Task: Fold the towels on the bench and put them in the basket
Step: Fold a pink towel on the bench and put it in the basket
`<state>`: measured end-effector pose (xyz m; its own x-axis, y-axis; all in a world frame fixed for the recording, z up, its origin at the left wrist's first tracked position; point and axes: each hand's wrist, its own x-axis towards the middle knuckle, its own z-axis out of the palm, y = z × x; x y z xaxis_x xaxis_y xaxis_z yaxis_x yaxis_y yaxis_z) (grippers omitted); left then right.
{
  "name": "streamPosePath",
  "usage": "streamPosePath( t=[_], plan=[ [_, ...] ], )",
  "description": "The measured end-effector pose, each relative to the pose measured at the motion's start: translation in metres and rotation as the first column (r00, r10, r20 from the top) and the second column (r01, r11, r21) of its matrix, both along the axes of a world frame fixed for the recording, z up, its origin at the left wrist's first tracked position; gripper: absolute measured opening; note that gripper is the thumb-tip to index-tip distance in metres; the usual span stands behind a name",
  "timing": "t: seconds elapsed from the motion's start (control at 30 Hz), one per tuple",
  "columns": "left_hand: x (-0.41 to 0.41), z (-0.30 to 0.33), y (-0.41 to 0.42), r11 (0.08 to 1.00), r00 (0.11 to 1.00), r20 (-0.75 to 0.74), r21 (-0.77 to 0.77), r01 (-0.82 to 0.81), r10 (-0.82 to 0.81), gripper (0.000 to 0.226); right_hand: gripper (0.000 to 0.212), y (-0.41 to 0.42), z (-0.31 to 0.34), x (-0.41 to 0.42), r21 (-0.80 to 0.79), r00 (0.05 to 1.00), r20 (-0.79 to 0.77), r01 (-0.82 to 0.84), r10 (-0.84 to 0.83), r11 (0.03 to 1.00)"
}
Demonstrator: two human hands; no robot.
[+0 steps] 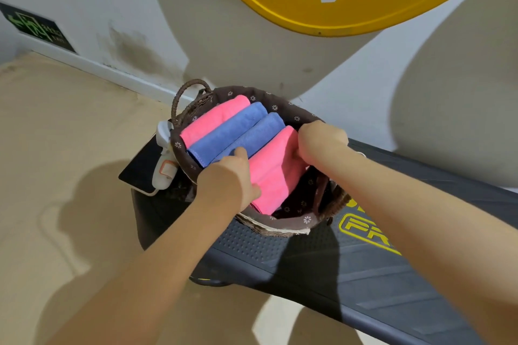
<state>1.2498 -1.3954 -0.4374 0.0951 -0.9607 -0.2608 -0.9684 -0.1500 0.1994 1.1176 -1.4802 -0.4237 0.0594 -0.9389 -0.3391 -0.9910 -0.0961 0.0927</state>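
Four folded towels lie side by side in the lined wicker basket (280,223), which stands at the end of the dark surface (364,274). The nearest pink towel (277,173) is soft, light and floppy, so it is best held at both ends of its fold. The left hand (227,176) pinches its near end, fingers curled. The right hand (316,140) curls over the far end; whether it grips or only presses, I cannot quite tell.

Soft matt cloth towels (276,168), rough woven basket (283,225), textured matt bench (322,260).
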Motion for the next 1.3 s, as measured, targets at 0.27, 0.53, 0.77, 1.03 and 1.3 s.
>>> streamPosePath(
  t=[0.27,0.53,0.77,1.03,1.3],
  plan=[
    [-0.010,0.007,0.010,0.793,0.796,0.032,-0.066,0.605,-0.604,0.029,0.031,0.032,0.029,-0.004,0.440,0.951,0.085,-0.304,0.298,0.845],
    [-0.003,-0.015,0.005,0.484,0.620,0.276,-0.428,0.763,-0.734,0.047,0.026,0.028,0.006,-0.010,0.329,0.952,0.150,-0.304,0.269,0.894],
    [0.012,-0.003,-0.008,0.657,0.739,0.452,-0.358,0.663,-0.499,0.059,0.065,0.023,-0.006,-0.011,0.398,0.972,0.088,-0.235,0.217,0.887],
    [-0.029,-0.012,-0.001,0.670,0.649,0.170,0.178,0.720,-0.742,0.065,0.009,0.013,-0.002,-0.012,0.439,0.942,0.006,-0.303,0.335,0.846],
    [-0.031,0.008,-0.012,0.729,0.801,-0.032,0.394,0.559,-0.597,0.067,0.045,-0.004,-0.006,-0.024,0.480,0.949,0.080,-0.305,0.305,0.823]
  ],
)
